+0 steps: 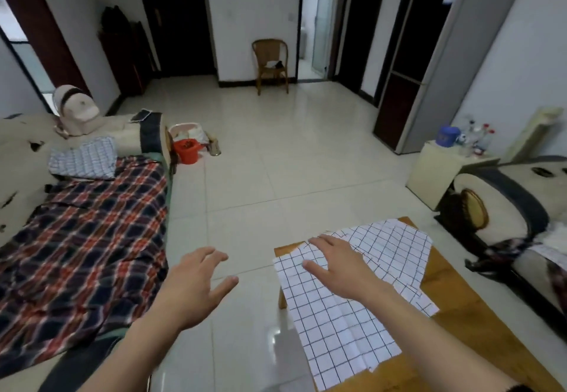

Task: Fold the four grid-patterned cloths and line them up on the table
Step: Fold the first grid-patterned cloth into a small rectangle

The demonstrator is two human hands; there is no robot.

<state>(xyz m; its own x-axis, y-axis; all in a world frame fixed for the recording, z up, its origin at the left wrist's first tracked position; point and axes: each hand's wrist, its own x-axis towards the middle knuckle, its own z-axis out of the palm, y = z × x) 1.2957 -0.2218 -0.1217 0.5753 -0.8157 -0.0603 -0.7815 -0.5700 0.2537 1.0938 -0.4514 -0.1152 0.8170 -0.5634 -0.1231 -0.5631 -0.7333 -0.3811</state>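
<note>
White grid-patterned cloths lie overlapping on a low wooden table (pixel 478 324) at the lower right. The nearest cloth (pixel 334 327) is spread flat and hangs over the table's left edge. More grid cloth (pixel 395 247) lies rumpled behind it. My right hand (pixel 337 264) rests flat on the cloths near the table's far left corner, fingers straight. My left hand (pixel 196 281) hovers over the floor left of the table, fingers spread, holding nothing.
A sofa with a red and navy plaid blanket (pixel 82 244) lies to the left, with a striped cloth (pixel 84 161) and a backpack (pixel 76 112) on it. An orange bucket (pixel 187 150) stands on the tiled floor. Another sofa (pixel 515 207) and a small cabinet (pixel 441 170) stand to the right.
</note>
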